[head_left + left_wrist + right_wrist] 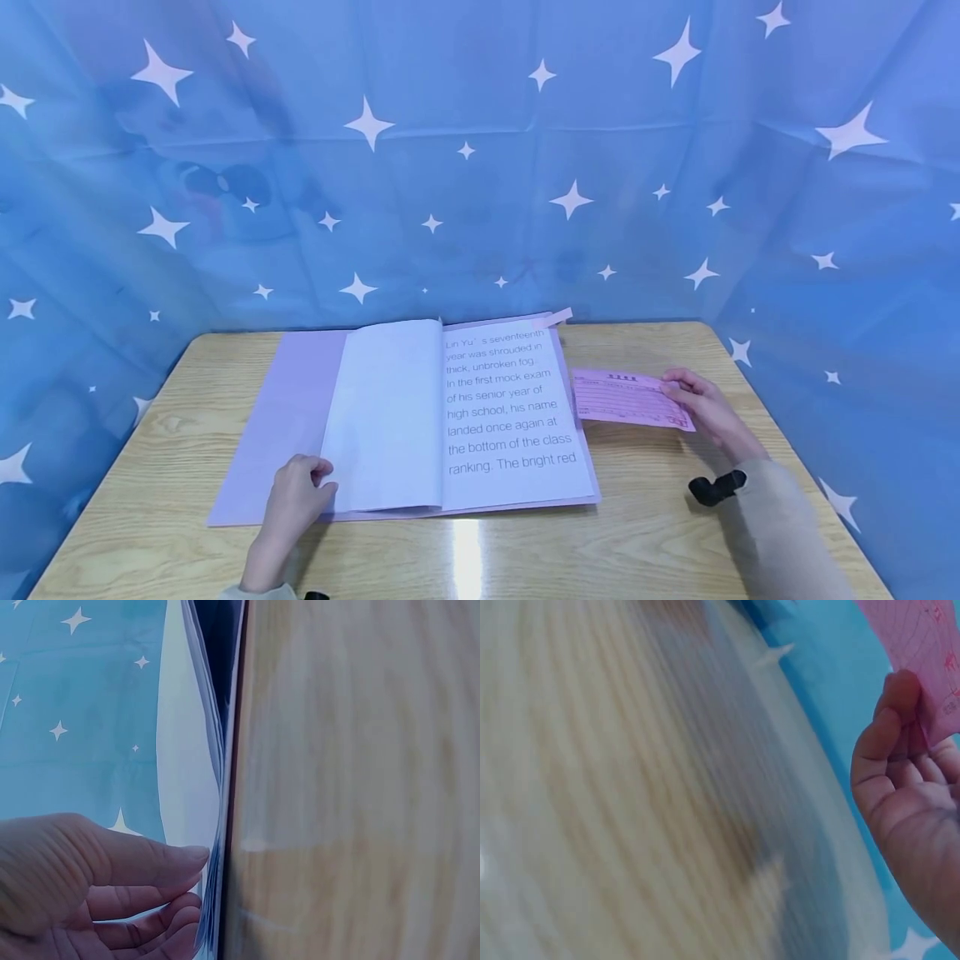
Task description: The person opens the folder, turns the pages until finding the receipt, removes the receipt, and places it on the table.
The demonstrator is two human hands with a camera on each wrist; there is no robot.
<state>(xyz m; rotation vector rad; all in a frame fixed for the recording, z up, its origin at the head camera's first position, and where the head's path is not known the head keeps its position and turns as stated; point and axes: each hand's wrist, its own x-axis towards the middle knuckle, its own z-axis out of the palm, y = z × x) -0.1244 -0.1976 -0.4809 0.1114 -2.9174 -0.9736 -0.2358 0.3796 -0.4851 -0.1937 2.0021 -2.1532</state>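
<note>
An open book with a lilac cover lies on the table, its left page blank and its right page printed in large English text. At the left page's lower outer corner, my left hand pinches the page edge between thumb and curled fingers; in the left wrist view the thumb tip meets the page edges. To the right of the book, my right hand holds a pink printed slip by its right end, thumb and fingers pinching it. The slip's left end reaches the book's right edge.
A pale pink strip sticks out at the book's top right corner. The wooden table ends at the back against a blue star-patterned cloth, which also hangs at both sides. A black device is on the right wrist.
</note>
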